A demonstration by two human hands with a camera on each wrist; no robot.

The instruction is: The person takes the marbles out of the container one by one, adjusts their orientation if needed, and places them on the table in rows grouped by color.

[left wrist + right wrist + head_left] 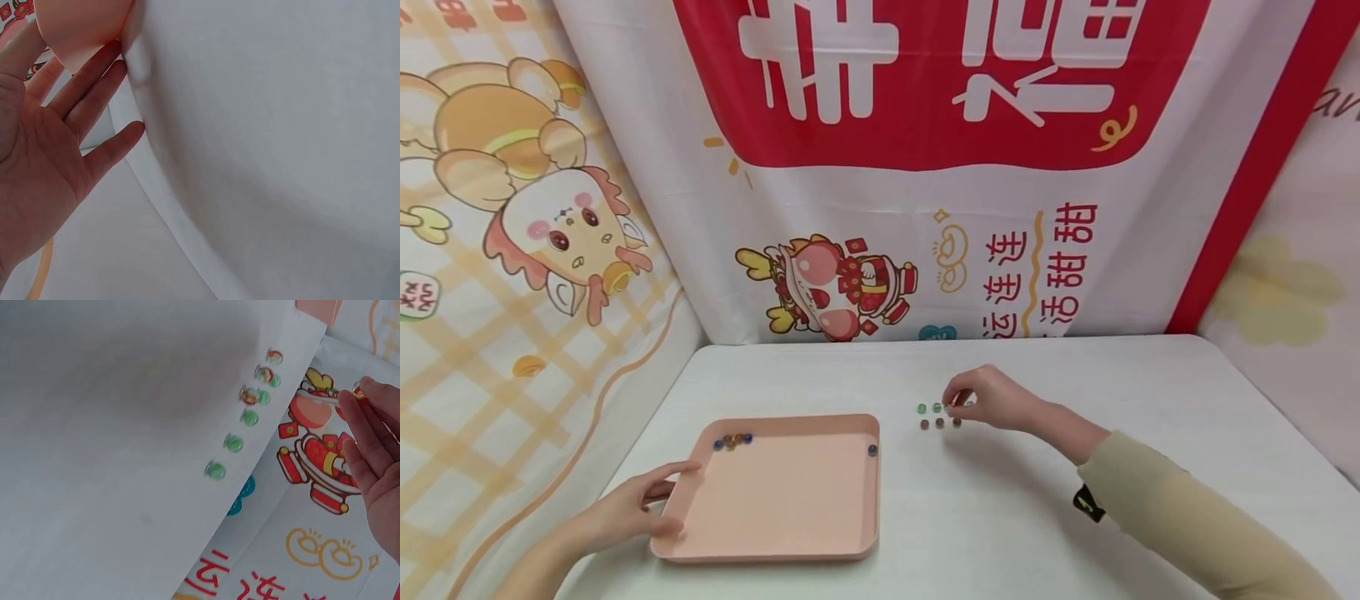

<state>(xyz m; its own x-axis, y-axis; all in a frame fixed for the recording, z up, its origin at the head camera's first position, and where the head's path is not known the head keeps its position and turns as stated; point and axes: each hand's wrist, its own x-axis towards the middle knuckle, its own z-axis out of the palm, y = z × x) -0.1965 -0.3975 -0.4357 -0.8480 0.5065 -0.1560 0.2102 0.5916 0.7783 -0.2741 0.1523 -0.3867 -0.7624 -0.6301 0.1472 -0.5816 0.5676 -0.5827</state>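
My left hand [625, 512] lies at the left wall of a shallow pink tray [775, 533]; in the left wrist view its fingers [94, 81] are outstretched, some touching the tray's outside. Over the white table, to the right of the tray, my right hand [1000, 400] pinches a small clear marble with orange in it [359, 389] between thumb and finger. Below that hand, green marbles [921, 408] form one row and brownish-red marbles [940, 422] another. Inside the tray, blue and amber marbles [730, 442] cluster at the far left corner. One dark blue marble [872, 450] sits by the right wall.
White cloth covers the table [970, 533]. Behind it hangs a printed red and white backdrop [880, 200], and a patterned cloth [512, 375] rises on the left. A dark tag [1088, 503] hangs from the right sleeve.
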